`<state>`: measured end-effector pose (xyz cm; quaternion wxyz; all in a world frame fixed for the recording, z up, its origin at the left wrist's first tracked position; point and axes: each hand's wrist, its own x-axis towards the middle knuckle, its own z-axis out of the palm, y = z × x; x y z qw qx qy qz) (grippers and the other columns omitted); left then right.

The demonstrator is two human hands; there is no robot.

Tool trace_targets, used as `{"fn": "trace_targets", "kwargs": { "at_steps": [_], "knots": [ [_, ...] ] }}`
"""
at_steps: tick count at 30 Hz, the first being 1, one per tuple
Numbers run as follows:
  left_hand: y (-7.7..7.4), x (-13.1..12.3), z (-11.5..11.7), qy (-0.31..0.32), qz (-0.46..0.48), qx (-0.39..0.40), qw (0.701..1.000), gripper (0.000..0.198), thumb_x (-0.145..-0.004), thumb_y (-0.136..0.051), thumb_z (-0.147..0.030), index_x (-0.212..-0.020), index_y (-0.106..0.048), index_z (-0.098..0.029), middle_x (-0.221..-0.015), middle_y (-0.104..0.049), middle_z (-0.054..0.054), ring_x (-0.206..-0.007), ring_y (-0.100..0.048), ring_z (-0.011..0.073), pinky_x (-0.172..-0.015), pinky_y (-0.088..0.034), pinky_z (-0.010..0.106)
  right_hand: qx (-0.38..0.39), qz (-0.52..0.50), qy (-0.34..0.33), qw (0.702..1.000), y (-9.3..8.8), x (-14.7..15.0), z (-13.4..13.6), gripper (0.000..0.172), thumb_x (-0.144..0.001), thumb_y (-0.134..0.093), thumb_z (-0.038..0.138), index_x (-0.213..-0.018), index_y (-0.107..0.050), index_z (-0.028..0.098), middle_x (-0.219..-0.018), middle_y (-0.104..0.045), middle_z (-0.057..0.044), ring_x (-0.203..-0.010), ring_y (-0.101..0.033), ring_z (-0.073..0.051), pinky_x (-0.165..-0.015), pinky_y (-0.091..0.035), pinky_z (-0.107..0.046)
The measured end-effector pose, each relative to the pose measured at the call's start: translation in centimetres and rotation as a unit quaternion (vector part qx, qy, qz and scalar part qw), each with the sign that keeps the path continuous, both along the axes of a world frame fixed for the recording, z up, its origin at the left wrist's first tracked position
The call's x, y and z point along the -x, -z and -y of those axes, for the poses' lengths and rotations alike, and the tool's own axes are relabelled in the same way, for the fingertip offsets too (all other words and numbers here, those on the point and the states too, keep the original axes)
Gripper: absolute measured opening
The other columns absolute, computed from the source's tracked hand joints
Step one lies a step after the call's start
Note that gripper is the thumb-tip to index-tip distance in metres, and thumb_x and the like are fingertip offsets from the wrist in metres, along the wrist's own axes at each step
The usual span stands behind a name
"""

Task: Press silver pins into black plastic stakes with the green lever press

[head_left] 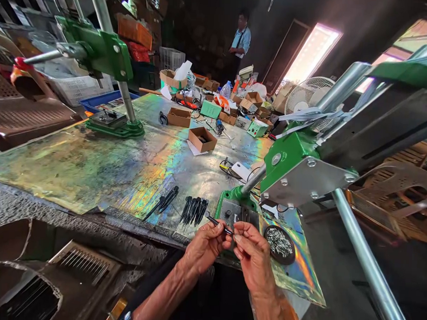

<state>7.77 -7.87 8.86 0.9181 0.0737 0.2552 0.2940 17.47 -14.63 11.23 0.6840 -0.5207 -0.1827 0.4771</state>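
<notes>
- Head view, near the middle: the left hand (206, 248) pinches a thin black rod (218, 224) between thumb and fingertips, holding it in the air just above the base of a green press (233, 209).
- The right hand (254, 257) has its fingertips pressed together at the rod's right end; whatever they grip there is too small to make out.
- Just right of the hands, a round dark dish (279, 245) holds a heap of small silvery pieces, seemingly plenty.
- Left of the hands, two bunches of black rods (194, 210) (165, 198) lie on the foil-covered bench (76, 169); judging by these, part of the batch appears handled and much remains.
- Farther along the bench stand a second green press (113, 128) and an open cardboard box (202, 139).
- At the far end, a person (240, 39) stands near a white fan (308, 95).
- Fingers hide the rod's join with the right hand, and the press base is partly covered; the dish's pieces are too small to identify.
</notes>
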Motion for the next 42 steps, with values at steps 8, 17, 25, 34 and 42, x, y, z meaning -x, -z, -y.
{"fn": "trace_targets", "kwargs": {
  "at_steps": [8,17,25,34,42],
  "knots": [
    [0.8,0.0,-0.1,0.002,0.016,-0.011,1.000,0.010,-0.074,-0.064,-0.009,-0.080,-0.056,-0.009,-0.072,-0.063,0.004,-0.057,-0.061,0.0104,-0.052,-0.051,0.019,0.007,0.020,-0.021,1.000,0.1,-0.1,0.1,0.027,-0.062,-0.078,0.027,-0.084,-0.066,0.016,-0.068,-0.051,0.000,-0.057,-0.046,-0.008,-0.043,-0.028,-0.015],
    [1.5,0.4,-0.3,0.007,0.003,-0.143,0.990,0.035,-0.063,-0.079,-0.026,-0.081,-0.055,-0.010,-0.071,-0.064,0.005,-0.058,-0.061,0.0131,-0.051,-0.051,0.021,0.030,0.094,-0.055,0.994,0.4,-0.5,0.5,0.029,-0.069,-0.070,0.031,-0.091,-0.060,0.016,-0.071,-0.050,-0.001,-0.060,-0.047,-0.011,-0.044,-0.026,-0.019],
    [1.9,0.3,-0.5,0.015,-0.029,-0.264,0.964,0.030,-0.070,-0.072,-0.031,-0.085,-0.054,-0.011,-0.080,-0.066,0.007,-0.063,-0.062,0.0148,-0.057,-0.052,0.027,0.037,0.169,-0.003,0.985,2.2,-0.3,0.6,0.031,-0.074,-0.066,0.036,-0.096,-0.052,0.018,-0.071,-0.050,0.002,-0.053,-0.038,-0.009,-0.044,-0.025,-0.022],
    [3.3,-2.1,-1.5,0.014,-0.197,-0.412,0.889,0.016,-0.076,-0.059,-0.029,-0.081,-0.056,-0.014,-0.063,-0.059,0.002,-0.058,-0.058,0.0133,-0.058,-0.048,0.024,0.067,0.118,0.074,0.988,4.0,-1.1,0.1,0.039,-0.066,-0.070,0.034,-0.097,-0.055,0.015,-0.085,-0.062,-0.006,-0.063,-0.046,-0.013,-0.047,-0.032,-0.022],
    [4.0,-6.1,-3.4,0.056,-0.241,-0.475,0.845,0.008,-0.075,-0.051,-0.024,-0.078,-0.052,-0.017,-0.062,-0.054,-0.001,-0.052,-0.050,0.0102,-0.053,-0.042,0.021,0.046,0.058,0.142,0.987,3.1,-3.2,2.4,0.042,-0.058,-0.079,0.032,-0.092,-0.061,0.015,-0.083,-0.061,-0.007,-0.064,-0.045,-0.013,-0.046,-0.030,-0.019]
  ]
}}
